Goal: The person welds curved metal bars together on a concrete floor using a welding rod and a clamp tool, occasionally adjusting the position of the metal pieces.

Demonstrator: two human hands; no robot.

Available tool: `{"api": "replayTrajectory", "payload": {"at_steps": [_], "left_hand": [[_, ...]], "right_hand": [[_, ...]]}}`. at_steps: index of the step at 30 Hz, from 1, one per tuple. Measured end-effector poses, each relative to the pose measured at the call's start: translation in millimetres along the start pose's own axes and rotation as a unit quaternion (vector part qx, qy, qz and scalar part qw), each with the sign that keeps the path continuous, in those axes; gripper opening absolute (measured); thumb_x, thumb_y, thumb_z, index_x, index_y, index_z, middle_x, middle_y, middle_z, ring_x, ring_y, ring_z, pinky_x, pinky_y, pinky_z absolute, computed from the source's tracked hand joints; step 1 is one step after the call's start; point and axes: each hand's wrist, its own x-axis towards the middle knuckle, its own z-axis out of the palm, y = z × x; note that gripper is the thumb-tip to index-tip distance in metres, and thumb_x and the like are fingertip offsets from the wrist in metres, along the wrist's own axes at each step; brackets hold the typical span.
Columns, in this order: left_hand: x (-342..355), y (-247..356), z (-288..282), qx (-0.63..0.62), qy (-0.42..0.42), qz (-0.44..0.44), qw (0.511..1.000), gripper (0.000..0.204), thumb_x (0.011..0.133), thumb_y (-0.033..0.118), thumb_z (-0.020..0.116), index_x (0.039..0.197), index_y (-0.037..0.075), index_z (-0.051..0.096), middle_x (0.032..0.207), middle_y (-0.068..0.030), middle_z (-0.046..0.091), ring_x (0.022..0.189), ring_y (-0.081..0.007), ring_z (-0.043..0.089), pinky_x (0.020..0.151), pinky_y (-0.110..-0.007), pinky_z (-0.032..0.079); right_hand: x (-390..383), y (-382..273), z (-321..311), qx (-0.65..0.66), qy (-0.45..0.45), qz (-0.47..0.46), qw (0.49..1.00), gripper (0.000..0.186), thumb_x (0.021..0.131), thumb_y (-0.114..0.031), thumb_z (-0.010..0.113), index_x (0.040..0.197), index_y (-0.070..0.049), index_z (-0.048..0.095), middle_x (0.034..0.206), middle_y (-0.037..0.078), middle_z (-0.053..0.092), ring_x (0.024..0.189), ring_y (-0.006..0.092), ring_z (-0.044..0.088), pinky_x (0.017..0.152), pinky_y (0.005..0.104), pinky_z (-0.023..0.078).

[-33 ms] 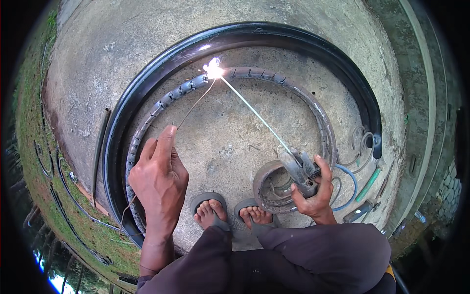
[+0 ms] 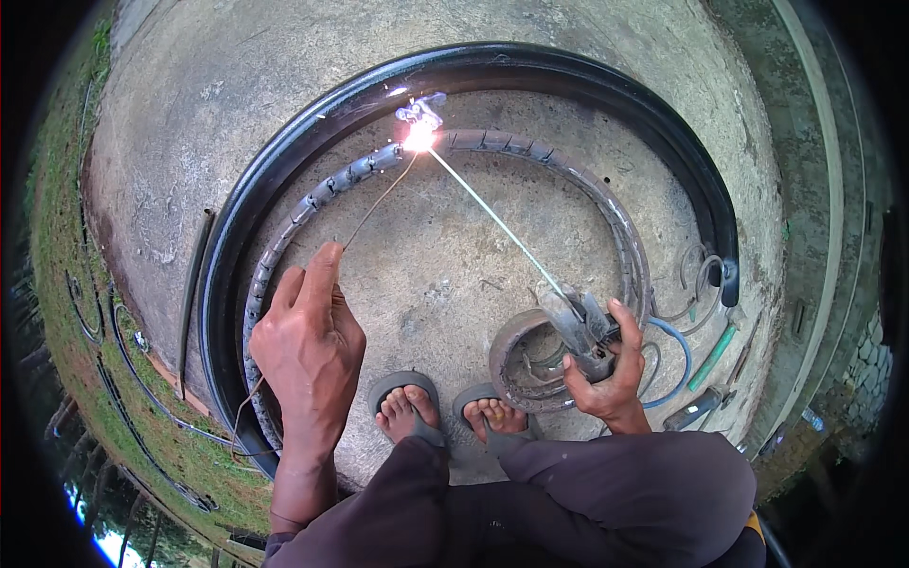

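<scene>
My left hand (image 2: 308, 341) pinches a thin bent wire (image 2: 380, 201) whose far tip reaches a bright welding arc (image 2: 418, 137). In my right hand (image 2: 611, 379) is a welding electrode holder (image 2: 579, 331), fingers wrapped round its grip. A pale, straight welding electrode (image 2: 497, 224) runs from its jaws up and left into the same glare. The arc burns on a curved metal pipe (image 2: 320, 196), cut with several notches along its bend. Glare hides the pipe's surface there. Just beneath the holder sits a greyish metal ring (image 2: 502, 364).
A large black curved tube (image 2: 606, 80) arches outside the notched pipe. At the right lie cables, a blue hose (image 2: 684, 364), a green-handled tool (image 2: 712, 356) and a dark tool (image 2: 693, 410). My sandalled feet (image 2: 407, 407) stand on the concrete (image 2: 426, 284), near the ring. Grass (image 2: 180, 435) borders the left.
The arc's glow has turned pinker and more ragged, with a bluish wisp above it. Both hands look practically still.
</scene>
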Motion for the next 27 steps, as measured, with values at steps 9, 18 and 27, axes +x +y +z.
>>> {"api": "replayTrajectory", "payload": {"at_steps": [9,18,27], "left_hand": [[-3,4,-11,-0.011,0.002,0.012,1.0,0.025,0.092,-0.001,0.062,0.113,0.008,0.072,0.085,-0.0124,0.068,0.065,-0.0283,0.065,0.059,-0.039,0.048],[3,5,2,-0.007,0.0,0.068,0.998,0.034,0.087,0.002,0.064,0.119,0.013,0.067,0.078,-0.0096,0.059,0.058,-0.03,0.061,0.053,-0.042,0.046],[7,6,10,0.0,0.002,0.082,0.997,0.036,0.087,0.003,0.063,0.121,0.013,0.066,0.079,-0.0097,0.059,0.058,-0.0303,0.062,0.052,-0.042,0.047]], "right_hand": [[-4,1,-2,0.011,0.027,0.002,1.0,0.086,0.074,-0.005,0.077,0.147,0.01,0.033,0.139,0.025,0.048,0.11,0.0287,0.066,0.086,0.032,0.056],[-10,1,-6,-0.009,0.042,0.026,0.999,0.086,0.074,-0.007,0.077,0.146,0.012,0.033,0.139,0.026,0.048,0.112,0.0285,0.064,0.088,0.0319,0.054],[-7,0,-6,-0.006,0.031,0.021,0.999,0.087,0.072,-0.001,0.075,0.147,0.011,0.031,0.138,0.026,0.048,0.109,0.0284,0.066,0.087,0.0321,0.056]]}}
